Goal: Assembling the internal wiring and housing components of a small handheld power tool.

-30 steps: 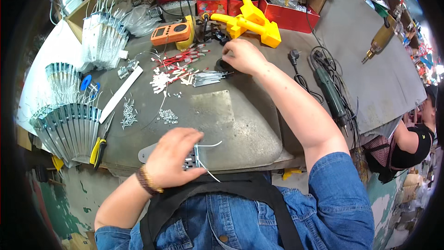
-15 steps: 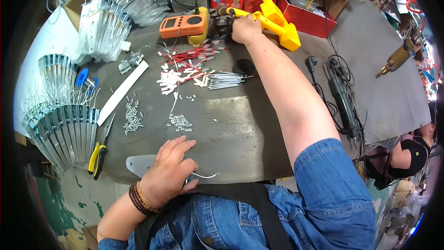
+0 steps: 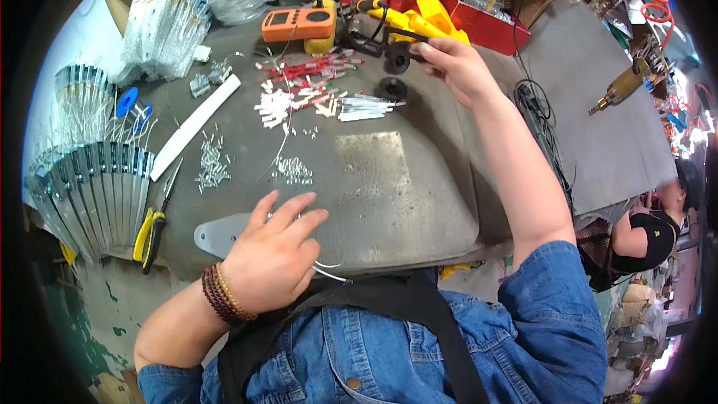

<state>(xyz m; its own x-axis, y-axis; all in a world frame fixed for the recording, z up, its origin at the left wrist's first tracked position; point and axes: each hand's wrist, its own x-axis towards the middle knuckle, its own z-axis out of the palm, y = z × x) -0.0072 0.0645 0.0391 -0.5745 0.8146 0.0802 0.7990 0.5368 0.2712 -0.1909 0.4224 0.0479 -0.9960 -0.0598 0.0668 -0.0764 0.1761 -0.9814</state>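
The grey, worn worktop (image 3: 419, 202) is strewn with small parts. Thin silver wires (image 3: 329, 271) are pinned under the spread, released left hand (image 3: 273, 258) at its near edge. Far off, the right hand (image 3: 458, 67) is clenched in a grip near the yellow plastic tool (image 3: 426, 19); what it grasps cannot be told.

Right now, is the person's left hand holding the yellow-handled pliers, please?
No, the left hand rests at the table's near edge, apart from the pliers.
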